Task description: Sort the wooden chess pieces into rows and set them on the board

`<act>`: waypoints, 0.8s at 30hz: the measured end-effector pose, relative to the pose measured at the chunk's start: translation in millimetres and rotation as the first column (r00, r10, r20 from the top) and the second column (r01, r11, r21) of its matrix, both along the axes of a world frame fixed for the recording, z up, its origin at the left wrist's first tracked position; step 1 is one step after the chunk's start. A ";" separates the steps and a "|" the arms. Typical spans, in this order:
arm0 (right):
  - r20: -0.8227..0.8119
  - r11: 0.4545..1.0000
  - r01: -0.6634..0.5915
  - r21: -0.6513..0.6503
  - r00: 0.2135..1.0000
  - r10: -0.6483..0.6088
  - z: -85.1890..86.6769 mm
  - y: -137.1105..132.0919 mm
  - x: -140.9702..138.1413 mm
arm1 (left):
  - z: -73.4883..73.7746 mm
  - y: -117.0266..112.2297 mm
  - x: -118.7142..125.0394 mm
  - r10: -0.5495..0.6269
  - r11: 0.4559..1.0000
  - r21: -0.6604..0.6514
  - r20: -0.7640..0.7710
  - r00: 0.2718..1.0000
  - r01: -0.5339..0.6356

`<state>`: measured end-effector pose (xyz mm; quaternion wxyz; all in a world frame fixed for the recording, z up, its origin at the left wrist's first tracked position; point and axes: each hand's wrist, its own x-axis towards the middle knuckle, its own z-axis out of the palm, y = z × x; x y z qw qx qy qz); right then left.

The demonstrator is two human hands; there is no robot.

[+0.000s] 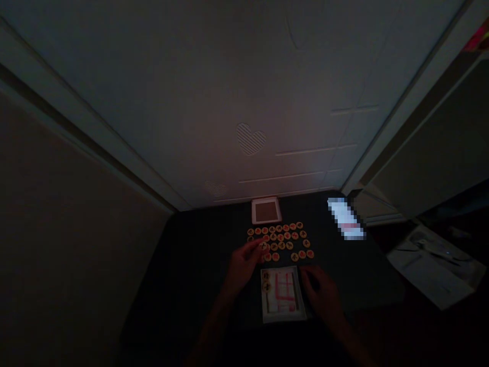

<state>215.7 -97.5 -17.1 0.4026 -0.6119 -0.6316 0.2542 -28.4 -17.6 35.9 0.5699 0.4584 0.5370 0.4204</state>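
Discs (281,245) lie between near tray (284,320) and far tray (266,211).

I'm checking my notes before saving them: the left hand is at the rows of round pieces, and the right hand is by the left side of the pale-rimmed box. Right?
Not quite. The head view shows the right hand by the right side of the pale-rimmed box. The left hand is at the rows of round pieces.

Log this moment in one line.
left hand: holding round piece; right hand: beside tray; tray: two pieces inside; other pieces: rows beyond
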 end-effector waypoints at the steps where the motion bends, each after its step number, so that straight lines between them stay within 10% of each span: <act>1: -0.001 1.000 -0.003 0.001 1.000 0.003 0.1 -0.1 0.0 | -2.0 0.4 0.0 -0.004 1.000 0.001 0.014 1.000 0.004; 24: 0.015 1.000 -0.013 0.026 1.000 0.012 -0.4 0.4 0.3 | 23.9 -21.7 -0.8 -0.148 0.983 0.071 -0.237 0.960 0.169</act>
